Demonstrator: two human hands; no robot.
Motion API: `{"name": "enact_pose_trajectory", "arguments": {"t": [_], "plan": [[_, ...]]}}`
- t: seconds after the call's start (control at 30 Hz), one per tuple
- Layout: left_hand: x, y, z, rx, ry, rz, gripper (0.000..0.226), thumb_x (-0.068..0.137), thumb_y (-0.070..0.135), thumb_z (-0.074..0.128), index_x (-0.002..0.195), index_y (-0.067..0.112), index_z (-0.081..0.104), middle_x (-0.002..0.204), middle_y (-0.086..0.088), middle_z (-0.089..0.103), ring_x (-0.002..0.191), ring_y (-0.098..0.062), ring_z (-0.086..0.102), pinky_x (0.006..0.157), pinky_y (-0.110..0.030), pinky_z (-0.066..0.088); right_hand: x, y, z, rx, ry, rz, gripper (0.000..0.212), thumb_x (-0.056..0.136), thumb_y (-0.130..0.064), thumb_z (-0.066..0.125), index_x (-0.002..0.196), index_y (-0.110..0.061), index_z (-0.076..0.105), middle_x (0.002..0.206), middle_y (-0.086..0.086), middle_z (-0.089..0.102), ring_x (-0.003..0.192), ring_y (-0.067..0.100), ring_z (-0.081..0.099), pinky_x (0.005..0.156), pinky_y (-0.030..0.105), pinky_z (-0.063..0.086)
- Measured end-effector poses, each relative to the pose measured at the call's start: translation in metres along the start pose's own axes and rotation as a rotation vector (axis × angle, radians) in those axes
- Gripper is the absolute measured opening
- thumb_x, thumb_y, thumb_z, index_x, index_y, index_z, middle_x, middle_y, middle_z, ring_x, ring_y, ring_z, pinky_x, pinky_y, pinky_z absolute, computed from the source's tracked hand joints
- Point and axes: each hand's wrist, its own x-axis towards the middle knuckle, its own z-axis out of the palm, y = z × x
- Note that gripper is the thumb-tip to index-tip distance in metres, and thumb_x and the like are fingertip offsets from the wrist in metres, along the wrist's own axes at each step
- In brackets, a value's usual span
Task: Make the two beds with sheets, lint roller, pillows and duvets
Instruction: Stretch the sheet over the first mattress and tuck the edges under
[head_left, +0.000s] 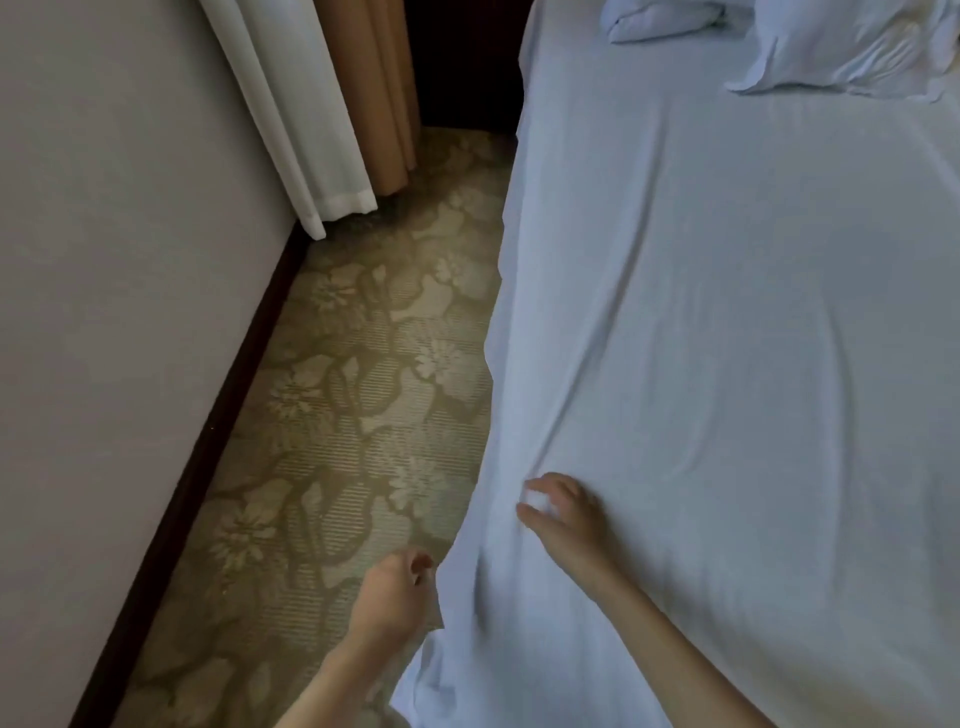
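Nearest me, my left hand (393, 590) pinches the hanging edge of the sheet (727, 338) beside the bed (524, 171), I judge to draw it taut for tucking. Just onto the bed's top, my right hand (558, 512) curls its fingers round a bunched fold, holding the cloth down. The sheet lies creased across the bed. Pillows (852, 47) sit at the bed's far end, and a curtain (291, 104) hangs beyond.
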Motion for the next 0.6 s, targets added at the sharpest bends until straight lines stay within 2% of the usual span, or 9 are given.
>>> {"name": "enact_pose_trajectory", "arguments": {"t": [0.03, 0.07, 0.13, 0.2, 0.23, 0.3, 0.4, 0.47, 0.6], "plan": [[0.006, -0.009, -0.015, -0.015, -0.005, -0.011, 0.019, 0.089, 0.007, 0.051, 0.095, 0.017, 0.066, 0.095, -0.001, 0.066, 0.09, -0.017, 0.062, 0.071, -0.018, 0.042, 0.002, -0.019, 0.012, 0.124, -0.119, 0.02, 0.021, 0.087, -0.017, 0.065, 0.108, -0.016, 0.066, 0.114, -0.009, 0.058, 0.113, 0.016, 0.052, 0.091, 0.019, 0.039], [0.011, -0.019, -0.03, -0.009, -0.017, -0.023, 0.018, 0.09, 0.009, 0.052, 0.097, 0.018, 0.066, 0.096, 0.0, 0.067, 0.093, -0.017, 0.063, 0.072, -0.018, 0.04, 0.006, -0.033, 0.022, 0.227, -0.114, 0.029, 0.018, 0.088, -0.015, 0.063, 0.105, -0.018, 0.066, 0.107, -0.013, 0.058, 0.109, 0.014, 0.054, 0.086, 0.017, 0.041], [0.017, -0.04, -0.056, -0.007, -0.053, -0.042, 0.02, 0.09, 0.011, 0.053, 0.086, 0.029, 0.059, 0.09, 0.003, 0.065, 0.095, -0.016, 0.064, 0.071, -0.016, 0.037, 0.015, -0.044, 0.029, 0.187, 0.204, 0.039, 0.022, 0.088, -0.01, 0.061, 0.109, -0.016, 0.064, 0.111, -0.007, 0.057, 0.112, 0.019, 0.052, 0.091, 0.023, 0.041], [0.031, -0.066, -0.086, -0.001, -0.089, -0.088, 0.029, 0.09, 0.013, 0.055, 0.074, 0.036, 0.049, 0.088, 0.003, 0.066, 0.096, -0.017, 0.065, 0.071, -0.017, 0.038, 0.029, -0.054, 0.033, -0.081, 0.481, 0.151, 0.038, 0.088, -0.012, 0.061, 0.125, -0.009, 0.055, 0.131, 0.007, 0.049, 0.125, 0.027, 0.041, 0.102, 0.029, 0.031], [0.039, -0.078, -0.101, 0.013, -0.093, -0.104, 0.031, 0.09, 0.014, 0.055, 0.072, 0.037, 0.047, 0.092, 0.001, 0.068, 0.098, -0.017, 0.064, 0.074, -0.019, 0.039, 0.035, -0.057, 0.036, -0.189, 0.481, 0.24, 0.046, 0.089, -0.016, 0.06, 0.133, -0.008, 0.048, 0.14, 0.009, 0.04, 0.131, 0.028, 0.031, 0.105, 0.03, 0.026], [0.059, -0.096, -0.132, 0.05, -0.114, -0.127, 0.027, 0.091, 0.015, 0.054, 0.074, 0.036, 0.049, 0.1, -0.001, 0.069, 0.103, -0.018, 0.063, 0.079, -0.02, 0.039, 0.042, -0.067, 0.046, -0.247, 0.286, 0.298, 0.054, 0.091, -0.023, 0.057, 0.14, -0.01, 0.039, 0.148, 0.004, 0.029, 0.134, 0.025, 0.021, 0.108, 0.027, 0.022], [0.093, -0.112, -0.168, 0.099, -0.19, -0.125, 0.025, 0.09, 0.014, 0.054, 0.075, 0.033, 0.053, 0.097, 0.002, 0.067, 0.104, -0.017, 0.061, 0.083, -0.019, 0.038, 0.053, -0.088, 0.067, -0.017, 0.12, 0.208, 0.033, 0.094, -0.013, 0.054, 0.127, -0.012, 0.056, 0.129, -0.001, 0.053, 0.117, 0.017, 0.051, 0.096, 0.021, 0.039], [0.115, -0.113, -0.187, 0.137, -0.234, -0.127, 0.022, 0.088, 0.013, 0.056, 0.075, 0.031, 0.057, 0.096, 0.001, 0.069, 0.101, -0.018, 0.063, 0.086, -0.02, 0.041, 0.061, -0.102, 0.079, 0.083, 0.177, 0.256, 0.027, 0.093, -0.008, 0.054, 0.119, -0.012, 0.061, 0.12, 0.0, 0.06, 0.099, 0.014, 0.057, 0.086, 0.019, 0.042], [0.182, -0.09, -0.212, 0.251, -0.298, -0.114, 0.015, 0.09, 0.015, 0.052, 0.085, 0.028, 0.058, 0.1, -0.003, 0.069, 0.101, -0.022, 0.064, 0.088, -0.025, 0.046, 0.085, -0.112, 0.094, 0.526, 0.301, 0.639, 0.027, 0.092, -0.01, 0.056, 0.119, -0.007, 0.058, 0.098, 0.005, 0.063, 0.085, 0.02, 0.058, 0.081, 0.035, 0.047]]}}
